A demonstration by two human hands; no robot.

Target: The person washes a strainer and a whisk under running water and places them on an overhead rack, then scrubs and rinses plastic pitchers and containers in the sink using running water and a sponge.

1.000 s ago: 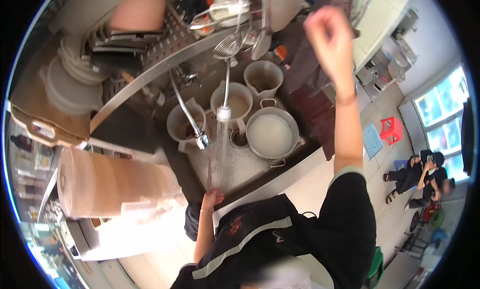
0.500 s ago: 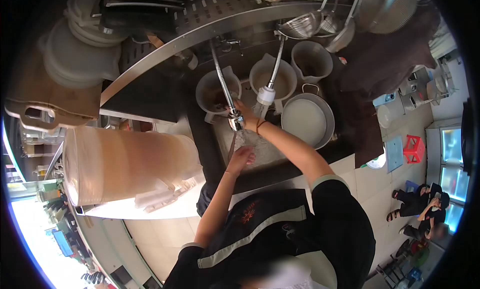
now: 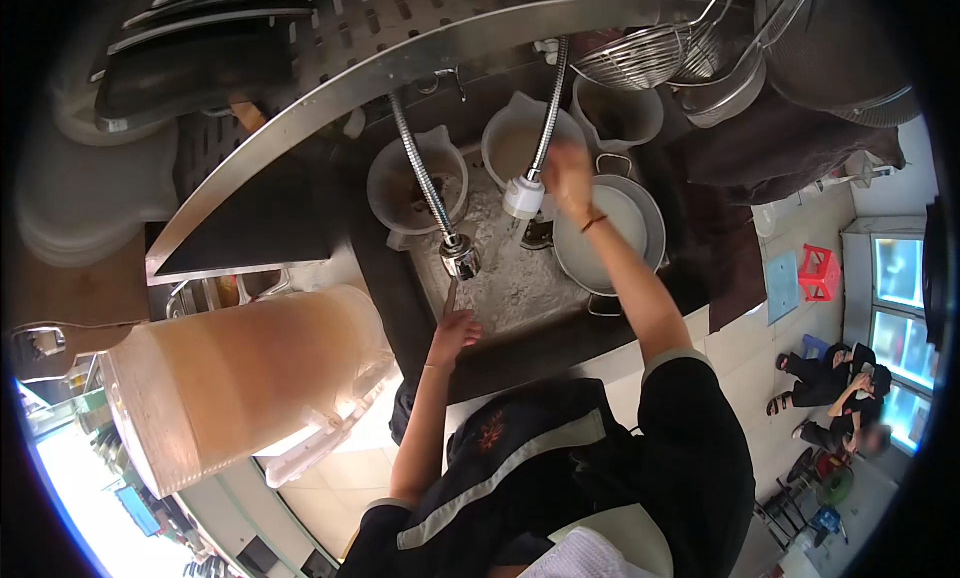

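Note:
My left hand (image 3: pixel 457 338) is over the sink's front left, its index finger stretched up just below the chrome tap head (image 3: pixel 460 258). It seems to hold nothing. My right hand (image 3: pixel 570 185), smeared by motion, is between the middle pitcher (image 3: pixel 512 156) and a metal pot of whitish liquid (image 3: pixel 610 240); its fingers are unclear. A second hose with a white tap head (image 3: pixel 523 198) hangs left of that hand. Shallow, rippled water covers the sink floor (image 3: pixel 510 293). At the sink's left stands another pitcher (image 3: pixel 392 193) with dark residue inside.
A third pitcher (image 3: pixel 618 113) stands at the back right. Wire strainers (image 3: pixel 640 63) hang above it, beside a dark cloth (image 3: pixel 730 163). Left of the sink is a large amber-tinted plastic dispenser (image 3: pixel 250 363). People in black (image 3: pixel 840 388) sit far right, near a red stool (image 3: pixel 820 273).
My right hand has left the chrome tap head and moved right, towards the pot and middle pitcher. My left hand has shifted slightly left and down. The view has shifted too.

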